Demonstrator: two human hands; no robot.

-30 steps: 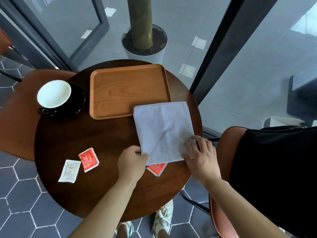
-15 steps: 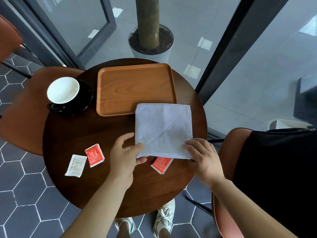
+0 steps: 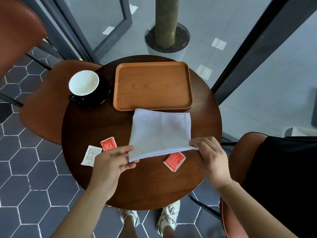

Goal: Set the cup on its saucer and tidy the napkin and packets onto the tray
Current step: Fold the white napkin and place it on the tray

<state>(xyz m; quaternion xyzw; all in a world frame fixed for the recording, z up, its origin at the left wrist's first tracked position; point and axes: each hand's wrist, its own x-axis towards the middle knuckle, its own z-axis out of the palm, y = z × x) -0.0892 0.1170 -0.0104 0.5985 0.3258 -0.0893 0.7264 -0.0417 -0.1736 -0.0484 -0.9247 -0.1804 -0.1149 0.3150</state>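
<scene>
Left hand (image 3: pixel 111 162) hides part of one red packet (image 3: pixel 108 143).

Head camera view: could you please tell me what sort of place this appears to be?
Probably a café: a small round table holds a cup on its saucer, a serving tray and sachet packets, with chairs around it and a potted tree nearby.

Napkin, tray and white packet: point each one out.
napkin (image 3: pixel 159 133), head view, middle of the cloth.
tray (image 3: pixel 152 86), head view, bare floor.
white packet (image 3: pixel 91 154), head view, its centre.
</scene>
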